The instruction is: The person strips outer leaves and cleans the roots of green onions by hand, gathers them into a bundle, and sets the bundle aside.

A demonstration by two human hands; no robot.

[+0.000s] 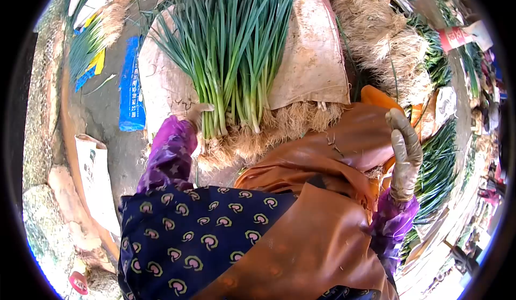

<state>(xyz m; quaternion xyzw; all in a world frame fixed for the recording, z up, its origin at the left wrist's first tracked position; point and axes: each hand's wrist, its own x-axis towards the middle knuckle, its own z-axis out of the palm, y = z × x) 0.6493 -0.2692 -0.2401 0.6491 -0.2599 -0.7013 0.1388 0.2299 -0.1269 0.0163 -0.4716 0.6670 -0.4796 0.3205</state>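
Observation:
A loose sheaf of spring onions [236, 80], green leaves pointing away from me, lies on a pale sack in front of me. My left hand [194, 114], in a dirty glove, is at the left edge of the white stems with its thumb reaching across toward them. Its other fingers are hidden, so I cannot see whether it grips any. Off to the right, my gloved right hand [406, 157] is raised with its fingers extended and slightly bent, nothing visible in it. Beyond it lie more green leaves [438, 165].
More roots [301, 123] stick out below the pale sack [314, 47]. A large rooty heap [376, 37] stands at the upper right. On the left are a blue printed bag [130, 88] and a white sack [97, 176]. A brown apron [301, 246] covers my lap.

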